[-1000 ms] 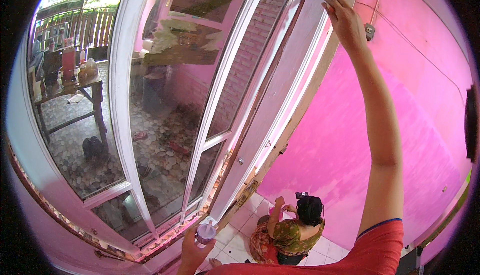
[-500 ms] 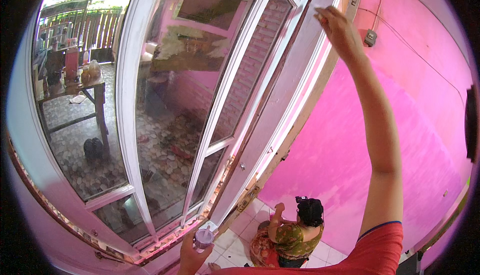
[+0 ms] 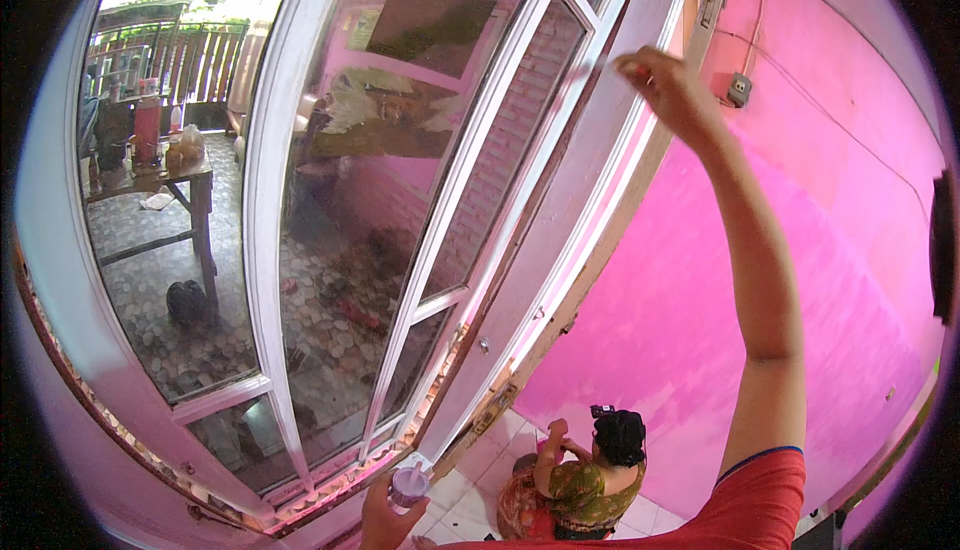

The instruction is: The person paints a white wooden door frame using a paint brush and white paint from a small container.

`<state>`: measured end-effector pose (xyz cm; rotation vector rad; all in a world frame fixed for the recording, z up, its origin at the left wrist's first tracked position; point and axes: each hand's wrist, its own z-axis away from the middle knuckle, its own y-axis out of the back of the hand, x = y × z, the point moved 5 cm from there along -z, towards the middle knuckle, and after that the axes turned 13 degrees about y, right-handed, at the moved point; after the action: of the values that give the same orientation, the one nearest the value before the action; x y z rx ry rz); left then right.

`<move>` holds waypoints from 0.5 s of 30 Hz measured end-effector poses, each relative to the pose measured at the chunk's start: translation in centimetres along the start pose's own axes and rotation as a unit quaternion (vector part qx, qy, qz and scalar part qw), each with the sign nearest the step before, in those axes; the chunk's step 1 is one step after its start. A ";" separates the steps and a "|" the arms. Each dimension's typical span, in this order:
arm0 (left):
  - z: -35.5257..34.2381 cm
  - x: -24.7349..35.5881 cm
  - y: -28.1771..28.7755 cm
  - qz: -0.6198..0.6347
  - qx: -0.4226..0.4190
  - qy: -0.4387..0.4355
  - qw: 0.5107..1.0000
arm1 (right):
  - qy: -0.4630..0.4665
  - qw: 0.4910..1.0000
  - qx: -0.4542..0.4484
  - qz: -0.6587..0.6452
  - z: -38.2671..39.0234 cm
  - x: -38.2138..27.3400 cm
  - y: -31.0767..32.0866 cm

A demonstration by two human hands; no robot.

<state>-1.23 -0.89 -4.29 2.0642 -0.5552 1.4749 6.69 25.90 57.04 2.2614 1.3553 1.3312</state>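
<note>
My left hand (image 3: 388, 520), low in the view, is closed round a small plastic cup (image 3: 409, 488) with pale purple contents, probably paint. High up, my right hand (image 3: 655, 85) is raised at the white wooden frame (image 3: 560, 185) beside the glass panes. Its fingers are pinched together on something small that I cannot make out. Left of the fingertips there is a faint smear of motion. The frame is painted white with a pale purple tint, and a dark gap runs along it.
Glass panes (image 3: 350, 210) fill the left, with a table (image 3: 165, 182) of bottles beyond. A person (image 3: 595, 485) in a green patterned top sits on the tiled floor (image 3: 455, 510) below. A socket (image 3: 739, 90) with a cable is on the pink wall (image 3: 820, 250).
My right hand has moved down and slightly left along the frame. The left hand still grips the cup. Below, the seated person's hands have come closer together.
</note>
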 end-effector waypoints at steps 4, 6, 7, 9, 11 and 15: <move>-0.1 0.3 0.1 0.007 0.010 -0.012 1.000 | 0.024 0.988 0.112 0.103 -2.8 4.5 4.7; 0.0 -0.5 -0.4 0.007 0.007 -0.003 1.000 | 0.063 0.951 0.146 0.265 -4.1 6.1 6.0; 0.1 -1.0 -0.7 0.007 0.005 0.007 1.000 | 0.064 0.951 0.147 0.263 -4.8 7.0 6.0; 0.1 -1.3 -1.1 0.005 0.000 0.004 1.000 | 0.099 0.934 0.112 0.324 -5.5 8.1 5.7; 0.1 -1.3 -1.5 0.004 -0.008 -0.001 1.000 | 0.088 0.941 0.076 0.316 -5.3 9.0 4.6; 0.4 -1.1 -0.9 -0.013 0.014 0.006 1.000 | 0.123 0.975 -0.006 0.183 -2.8 5.9 0.5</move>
<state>-0.72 -0.43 -5.58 2.0753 -0.5050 1.4875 5.85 29.44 62.45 2.4912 1.0166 1.7798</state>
